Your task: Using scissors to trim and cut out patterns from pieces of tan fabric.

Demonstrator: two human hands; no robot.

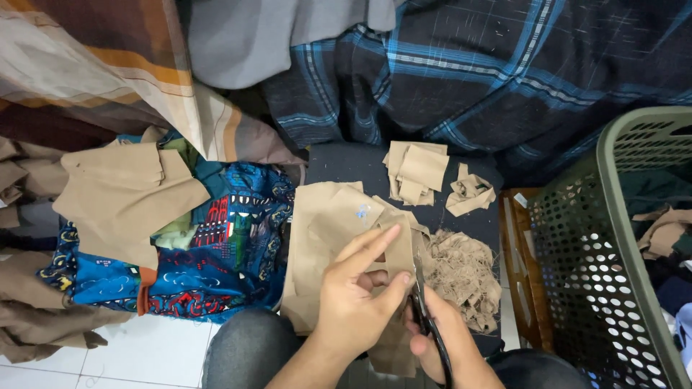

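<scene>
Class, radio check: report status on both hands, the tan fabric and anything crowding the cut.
Left hand pinching tan fabric piece. Right hand closed on scissors, blades at the fabric. Pile of tan scraps close alongside, green basket to the right.

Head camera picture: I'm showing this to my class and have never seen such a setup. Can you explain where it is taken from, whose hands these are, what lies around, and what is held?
There is no machine here. One camera sits on a person's head and looks down at their own two bare hands and knees.

The left hand holds a piece of tan cloth. The right hand holds dark scissors, blades pointing up into that cloth.

Beside the cloth lies a heap of thin tan trimmings. Further off, on a dark surface, are folded tan pieces. To the left lie a bright blue patterned fabric and more tan pieces. A dark blue plaid cloth fills the top. At the right stands a green plastic basket with holes, with more fabric inside. White floor tiles show at the lower left.
</scene>
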